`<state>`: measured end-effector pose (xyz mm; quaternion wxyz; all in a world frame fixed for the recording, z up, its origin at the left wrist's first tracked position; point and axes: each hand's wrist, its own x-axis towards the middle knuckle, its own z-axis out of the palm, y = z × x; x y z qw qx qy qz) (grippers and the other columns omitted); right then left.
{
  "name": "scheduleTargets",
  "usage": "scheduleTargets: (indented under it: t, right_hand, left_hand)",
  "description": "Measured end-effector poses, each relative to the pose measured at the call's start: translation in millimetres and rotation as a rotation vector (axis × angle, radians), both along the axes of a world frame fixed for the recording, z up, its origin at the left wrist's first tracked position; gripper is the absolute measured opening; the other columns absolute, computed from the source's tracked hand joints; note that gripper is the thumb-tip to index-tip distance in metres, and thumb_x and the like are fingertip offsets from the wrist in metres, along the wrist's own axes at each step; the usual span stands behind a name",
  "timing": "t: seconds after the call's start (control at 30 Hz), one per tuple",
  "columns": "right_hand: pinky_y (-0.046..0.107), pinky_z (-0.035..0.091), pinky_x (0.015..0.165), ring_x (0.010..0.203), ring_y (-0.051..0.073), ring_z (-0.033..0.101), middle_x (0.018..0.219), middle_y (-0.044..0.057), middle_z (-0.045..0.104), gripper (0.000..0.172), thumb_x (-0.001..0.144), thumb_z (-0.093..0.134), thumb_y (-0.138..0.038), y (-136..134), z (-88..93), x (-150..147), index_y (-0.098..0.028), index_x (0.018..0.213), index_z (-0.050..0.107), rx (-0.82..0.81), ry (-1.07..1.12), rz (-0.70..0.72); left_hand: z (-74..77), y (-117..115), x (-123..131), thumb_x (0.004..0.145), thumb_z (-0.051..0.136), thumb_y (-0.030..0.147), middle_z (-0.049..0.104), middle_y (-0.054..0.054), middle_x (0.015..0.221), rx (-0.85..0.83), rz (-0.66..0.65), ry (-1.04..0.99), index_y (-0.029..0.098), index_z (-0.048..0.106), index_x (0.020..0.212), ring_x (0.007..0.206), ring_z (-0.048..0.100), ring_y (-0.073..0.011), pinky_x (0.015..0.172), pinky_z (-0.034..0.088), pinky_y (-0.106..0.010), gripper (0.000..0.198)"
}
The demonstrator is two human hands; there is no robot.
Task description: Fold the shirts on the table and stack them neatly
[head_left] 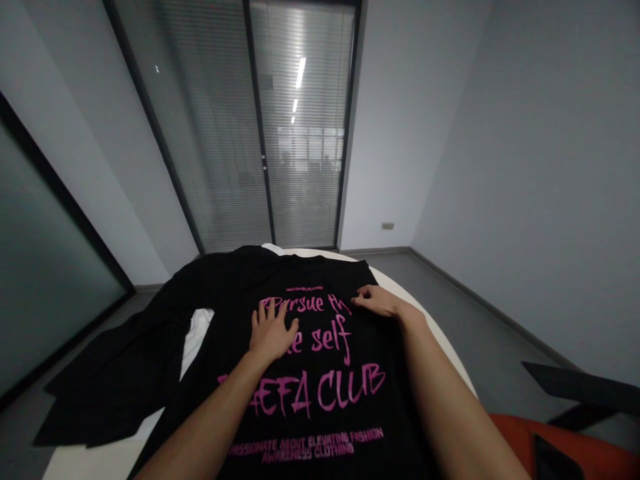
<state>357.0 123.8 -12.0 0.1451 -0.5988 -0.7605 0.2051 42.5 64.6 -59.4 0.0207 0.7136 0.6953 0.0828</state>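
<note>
A black long-sleeved shirt (320, 360) with pink lettering is spread over a round table, its collar end at the far side. My left hand (273, 327) lies flat on the chest of the shirt with its fingers spread, covering part of the lettering. At the shirt's right side, near the shoulder, my right hand (375, 300) has its fingers bent and closed on the black fabric. The left sleeve (125, 353) stretches out toward the table's left side and hangs past the edge. Both forearms hide parts of the lower print.
White cloth (197, 337) shows beneath the shirt on the left. The white table (435, 327) has a curved right edge. An orange chair (560, 447) with black armrests stands at the lower right. Beyond the table are a glass partition (220, 133) with blinds and grey walls.
</note>
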Motion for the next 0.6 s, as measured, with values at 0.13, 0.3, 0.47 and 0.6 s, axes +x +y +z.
scheduleTargets:
  t: [0.13, 0.3, 0.47, 0.6]
  right_hand:
    - [0.040, 0.036, 0.111, 0.132, 0.029, 0.050, 0.141, 0.014, 0.057, 0.059, 0.087, 0.061, -0.055, 5, -16.2, -9, -0.018, 0.134, 0.061, 0.183, -0.033, -0.046]
    - [0.049, 0.029, 0.115, 0.141, 0.034, 0.039, 0.149, 0.011, 0.049, 0.057, 0.086, 0.062, -0.058, 7, -31.3, -22, -0.025, 0.132, 0.063, 0.185, -0.182, -0.066]
    - [0.034, 0.045, 0.095, 0.112, 0.026, 0.063, 0.117, 0.009, 0.071, 0.030, 0.095, 0.051, -0.038, 6, -25.5, -32, -0.022, 0.113, 0.068, 0.301, -0.142, -0.110]
    - [0.032, 0.046, 0.087, 0.102, 0.025, 0.066, 0.109, 0.009, 0.072, 0.033, 0.097, 0.045, -0.043, 6, -25.4, -28, -0.022, 0.112, 0.065, 0.263, -0.023, -0.280]
  left_hand:
    - [-1.1, 1, 0, 0.094, 0.032, 0.062, 0.029, -0.012, 0.162, 0.003, 0.006, 0.014, 0.025, 0.036, 0.154, 0.150, 0.018, -0.0393, 0.118, 0.018, -0.055, 0.070]
    - [-0.5, 0, 0, 0.095, 0.032, 0.061, 0.028, -0.012, 0.163, -0.005, 0.007, 0.010, 0.025, 0.036, 0.154, 0.150, 0.017, -0.0393, 0.119, 0.018, -0.055, 0.070]
    - [1.8, -1, 1, 0.095, 0.032, 0.061, 0.027, -0.012, 0.163, -0.011, 0.004, 0.005, 0.025, 0.036, 0.154, 0.150, 0.017, -0.0396, 0.119, 0.018, -0.056, 0.069]
    - [1.0, 0, 0, 0.095, 0.033, 0.061, 0.027, -0.013, 0.163, -0.006, 0.003, 0.009, 0.024, 0.035, 0.154, 0.150, 0.017, -0.0401, 0.118, 0.018, -0.056, 0.070]
